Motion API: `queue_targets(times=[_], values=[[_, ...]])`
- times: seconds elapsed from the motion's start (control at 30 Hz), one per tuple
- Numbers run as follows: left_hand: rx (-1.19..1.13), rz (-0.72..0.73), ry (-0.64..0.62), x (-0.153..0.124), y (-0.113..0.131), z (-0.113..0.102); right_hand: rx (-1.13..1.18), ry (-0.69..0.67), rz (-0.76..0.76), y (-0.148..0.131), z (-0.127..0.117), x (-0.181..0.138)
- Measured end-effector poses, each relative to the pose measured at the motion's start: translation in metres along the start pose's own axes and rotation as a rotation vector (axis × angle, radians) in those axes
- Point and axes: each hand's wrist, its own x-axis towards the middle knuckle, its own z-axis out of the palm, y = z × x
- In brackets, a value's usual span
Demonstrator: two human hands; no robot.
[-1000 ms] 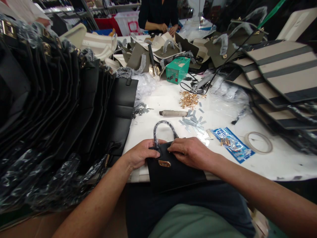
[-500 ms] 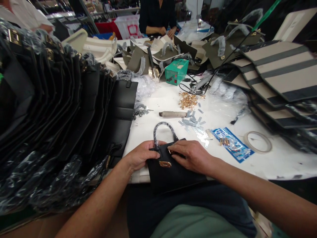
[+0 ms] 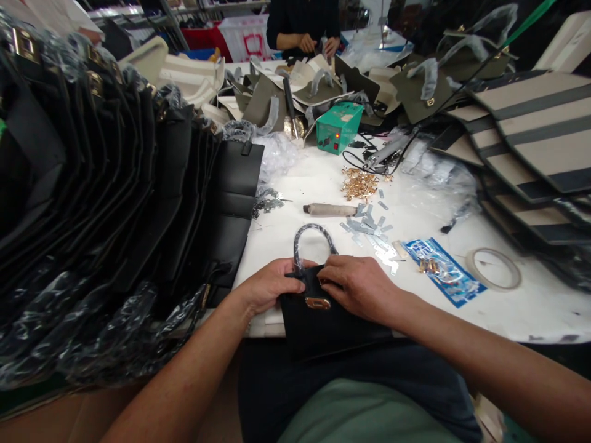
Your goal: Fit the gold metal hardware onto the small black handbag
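A small black handbag (image 3: 339, 332) rests at the table's front edge, against my lap. Its arched handle (image 3: 314, 227) is wrapped in clear plastic, and a gold metal plate (image 3: 317, 303) sits on its front. My left hand (image 3: 272, 284) grips the bag's top edge by the left foot of the handle, thumb in front and fingers behind. With fingers bent and closed, my right hand (image 3: 357, 286) presses on the upper front, right of the gold plate. A tiny glint shows at its fingertips; what they pinch is mostly hidden.
Black bag pieces (image 3: 170, 184) stand packed at left. Ahead lie a wrapped rod (image 3: 330, 210), metal strips (image 3: 369, 231), gold fittings (image 3: 360, 183) and a green box (image 3: 339, 128). A blue packet (image 3: 443, 271), tape roll (image 3: 494, 269) and striped panels (image 3: 545, 129) are right. A co-worker (image 3: 302, 31) sits opposite.
The view has shifted slightly, so the table's things appear further right. My right fingers have curled in more, and the small shiny piece at their tips is now mostly covered. The co-worker's hands moved.
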Motion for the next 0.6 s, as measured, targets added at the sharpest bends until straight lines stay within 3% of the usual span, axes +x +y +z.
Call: queue_targets(times=[0.3, 0.6], values=[[0.029, 0.022, 0.019, 0.001, -0.003, -0.002, -0.105, -0.017, 0.013, -0.006, 0.004, 0.005], [0.041, 0.041, 0.016, -0.002, -0.005, 0.002, -0.111, -0.085, -0.079, -0.009, -0.007, 0.003]])
